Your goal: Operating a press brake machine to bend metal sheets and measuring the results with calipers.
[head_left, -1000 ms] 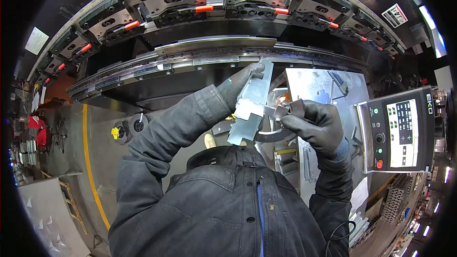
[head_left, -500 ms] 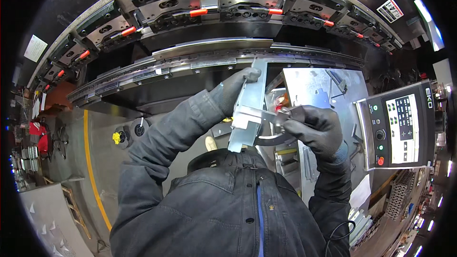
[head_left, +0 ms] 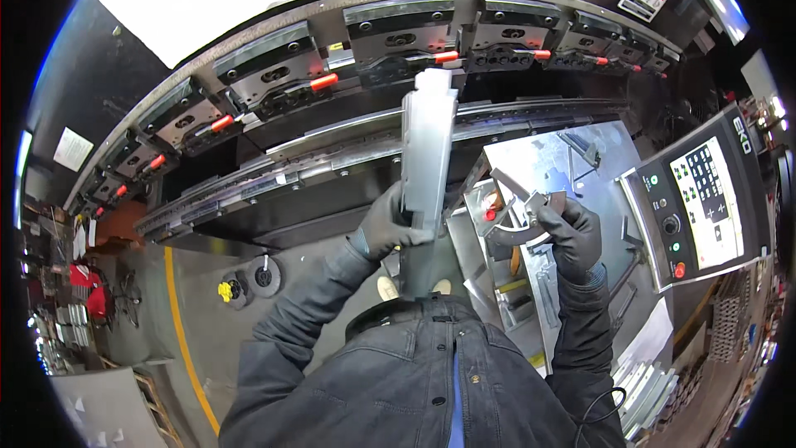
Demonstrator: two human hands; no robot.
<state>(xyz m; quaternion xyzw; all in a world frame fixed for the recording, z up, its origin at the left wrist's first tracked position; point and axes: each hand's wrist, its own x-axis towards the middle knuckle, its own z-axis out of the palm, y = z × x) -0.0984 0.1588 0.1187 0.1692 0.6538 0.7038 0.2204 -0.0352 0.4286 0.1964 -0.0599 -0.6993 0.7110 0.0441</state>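
Behind the work ran a long dark machine [head_left: 332,162] with orange-red handles. From nearby, I saw the gloved left hand [head_left: 390,228] grasping a bent metal piece [head_left: 429,149] before it, while the right hand [head_left: 572,236] pinched a protractor-like gauge [head_left: 518,236] beside the metal table [head_left: 524,147].

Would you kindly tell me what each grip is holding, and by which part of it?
The left grip holds a bent metal piece near its lower end; the right grip holds a metal tool with a curved arm by its right side.
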